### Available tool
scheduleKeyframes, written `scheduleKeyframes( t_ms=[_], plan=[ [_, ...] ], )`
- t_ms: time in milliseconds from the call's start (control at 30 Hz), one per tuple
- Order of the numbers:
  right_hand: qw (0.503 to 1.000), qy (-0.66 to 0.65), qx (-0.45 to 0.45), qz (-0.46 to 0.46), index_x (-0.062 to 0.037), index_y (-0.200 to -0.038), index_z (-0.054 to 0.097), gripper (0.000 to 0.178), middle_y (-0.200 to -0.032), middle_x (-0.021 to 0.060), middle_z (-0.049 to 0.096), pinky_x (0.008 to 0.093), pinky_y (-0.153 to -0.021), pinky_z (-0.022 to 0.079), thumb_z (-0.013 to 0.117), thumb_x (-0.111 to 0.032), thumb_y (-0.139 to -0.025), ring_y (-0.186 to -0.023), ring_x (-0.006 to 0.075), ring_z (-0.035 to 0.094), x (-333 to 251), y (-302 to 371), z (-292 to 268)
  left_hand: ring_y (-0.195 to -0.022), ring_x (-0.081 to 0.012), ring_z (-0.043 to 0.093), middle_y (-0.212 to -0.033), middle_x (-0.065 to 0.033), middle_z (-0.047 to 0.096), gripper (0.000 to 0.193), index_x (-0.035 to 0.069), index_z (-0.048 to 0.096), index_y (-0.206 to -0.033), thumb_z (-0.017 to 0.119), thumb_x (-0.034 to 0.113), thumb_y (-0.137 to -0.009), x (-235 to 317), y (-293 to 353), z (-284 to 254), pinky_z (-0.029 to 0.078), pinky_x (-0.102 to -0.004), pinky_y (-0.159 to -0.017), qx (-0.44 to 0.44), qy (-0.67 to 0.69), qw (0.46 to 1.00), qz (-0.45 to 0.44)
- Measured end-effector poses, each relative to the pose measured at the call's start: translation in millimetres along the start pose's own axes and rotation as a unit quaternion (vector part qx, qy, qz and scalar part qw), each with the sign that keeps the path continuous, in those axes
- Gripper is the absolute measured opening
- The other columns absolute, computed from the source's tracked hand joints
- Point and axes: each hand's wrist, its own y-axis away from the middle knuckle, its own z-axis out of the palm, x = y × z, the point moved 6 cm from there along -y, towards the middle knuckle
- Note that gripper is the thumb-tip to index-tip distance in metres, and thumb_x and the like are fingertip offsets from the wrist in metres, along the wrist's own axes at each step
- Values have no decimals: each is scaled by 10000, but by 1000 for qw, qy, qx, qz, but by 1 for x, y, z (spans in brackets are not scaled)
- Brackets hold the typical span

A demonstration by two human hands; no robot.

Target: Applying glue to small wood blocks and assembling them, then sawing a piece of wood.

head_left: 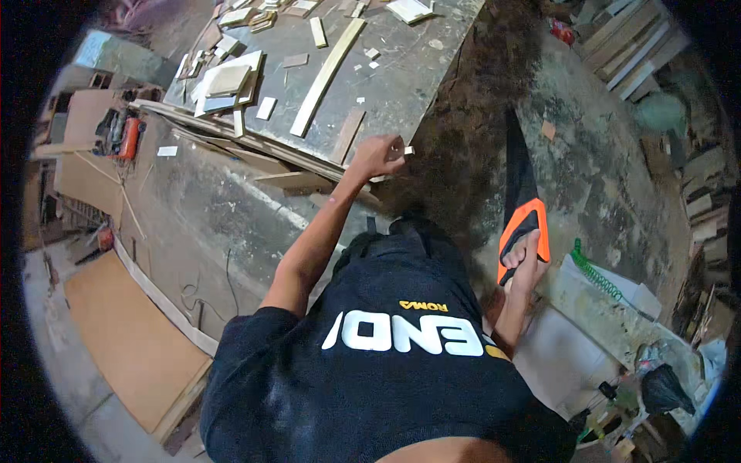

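My right hand (525, 258) is wrapped round the orange and black handle of a handsaw (522, 166), held off to my right. Its dark blade points away from me, over the floor. My left hand (378, 157) is closed at the near edge of the worktable (409, 85), close to its corner. Beside those fingers shows a small pale wood end (409, 150); whether they grip it is hidden. Just beyond this hand lies a brown wood strip (349, 136) on the table. Farther left on the tabletop is a long pale wood strip (328, 77).
Stacked offcuts (230, 80) and several loose wood scraps lie on the table. A red and black power tool (130, 137) is at the left, above a large brown board (135, 339). Planks (633, 46) lean at the far right. A green coil (594, 274) lies at the right.
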Motion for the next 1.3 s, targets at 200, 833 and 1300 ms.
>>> scheduleKeyframes(
  t_ms=[200,833,1300],
  plan=[
    [1000,0,-3,14,-70,-835,517,223,-579,-53,415,214,-417,316,581,-206,-999,-456,42,385,22,38,32,-953,-371,612,-1006,-123,618,412,96,579,-1059,745,327,-761,-26,-1,32,521,-464,-782,-75,-25,996,33],
    [995,20,58,73,-71,-863,534,217,-608,-47,460,205,-408,332,640,-230,-967,-457,37,410,87,148,175,-986,-362,568,-1025,-117,643,242,101,702,-978,726,156,-744,-58,-13,49,482,-453,-866,-76,85,978,174],
    [991,84,83,61,-45,-815,549,265,-582,-34,490,219,-395,341,639,-242,-969,-438,46,436,115,154,214,-859,-335,616,-822,-130,667,195,87,733,-833,776,177,-666,-72,-19,55,510,-414,-809,-67,153,979,116]
  ],
)
